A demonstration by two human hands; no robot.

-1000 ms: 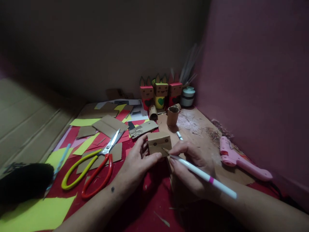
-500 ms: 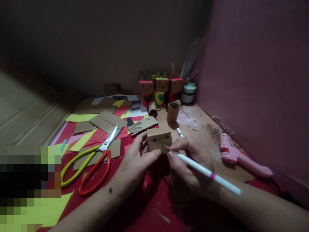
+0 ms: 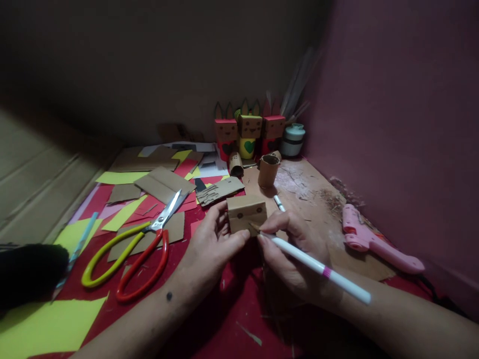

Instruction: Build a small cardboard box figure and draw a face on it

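Observation:
My left hand [image 3: 215, 244] is closed around the left side and lower edge of a small cardboard box [image 3: 245, 207]. Two dark drawn eyes show on the box's front. In my right hand [image 3: 292, 247] is a white marker [image 3: 314, 264] with a purple band, gripped like a pencil. Its brown tip touches, or nearly touches, the box front below the eyes. Just behind my right hand lies a white pen cap [image 3: 279, 203]. Scissors [image 3: 159, 227] with one yellow and one red handle lie spread open left of my left hand.
Several box-headed cardboard figures [image 3: 250, 134] stand at the back beside a pale blue jar [image 3: 293, 139]. Nearer are a cardboard tube [image 3: 268, 172] and cardboard scraps [image 3: 160, 182]. A pink glue gun [image 3: 377, 242] lies right, by the wall. Yellow paper [image 3: 56, 324] and a dark object [image 3: 30, 274] are at left.
The marker tip has shifted slightly left on the box front. The whole view has moved a little, and both hands keep their holds.

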